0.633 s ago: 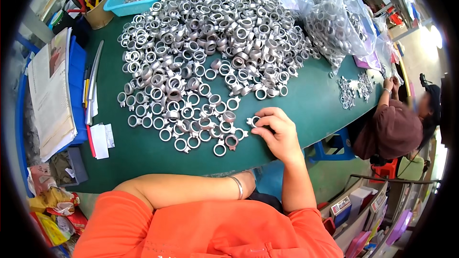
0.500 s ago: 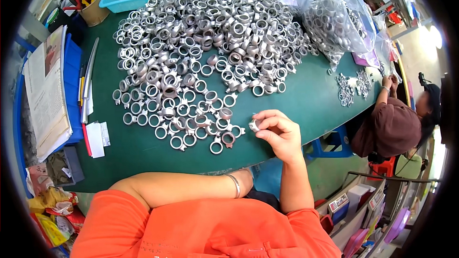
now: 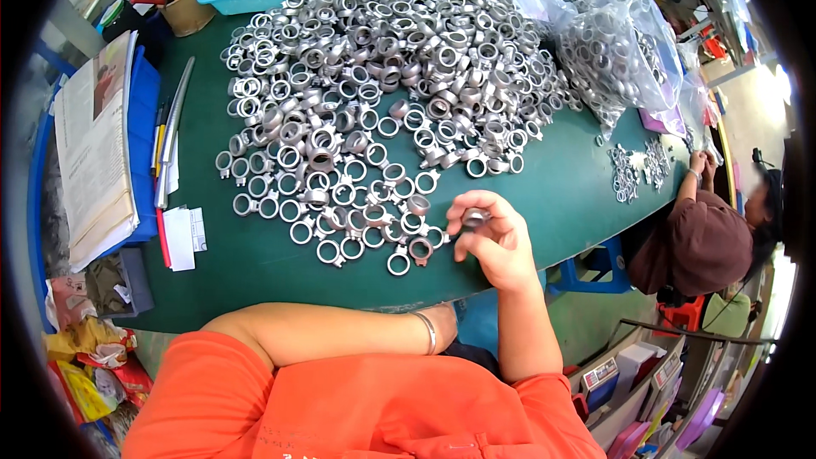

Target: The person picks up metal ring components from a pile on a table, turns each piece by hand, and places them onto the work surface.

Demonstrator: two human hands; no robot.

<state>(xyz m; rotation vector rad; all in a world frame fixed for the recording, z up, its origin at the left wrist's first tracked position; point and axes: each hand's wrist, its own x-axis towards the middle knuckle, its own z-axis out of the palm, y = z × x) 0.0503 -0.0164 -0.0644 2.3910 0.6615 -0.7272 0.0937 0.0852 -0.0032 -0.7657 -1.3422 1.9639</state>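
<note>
My right hand (image 3: 500, 246) is raised over the near edge of the green table, its fingers curled around a small grey metal ring (image 3: 475, 218). Just left of it lie loose metal rings of the same kind, with small lugs; a browner ring (image 3: 420, 248) is among the nearest. Beyond them rises a large heap of metal rings (image 3: 399, 42). My left forearm crosses in front of me below the table edge, a silver bangle at the wrist. Only the back part of my left hand (image 3: 443, 323) shows; its fingers are hidden.
On the left stand a blue tray (image 3: 144, 136) with a newspaper, a long metal tapered rod (image 3: 176, 132) and white paper slips (image 3: 180, 238). A turquoise basin (image 3: 242, 2) is at the back. Clear bags of rings (image 3: 608, 55) lie back right; a co-worker (image 3: 693, 234) sits at the right.
The ring has turned and sits deeper among my right hand's fingers, which have shifted around it. The whole scene has slid slightly rightward in view. My left arm keeps its pose.
</note>
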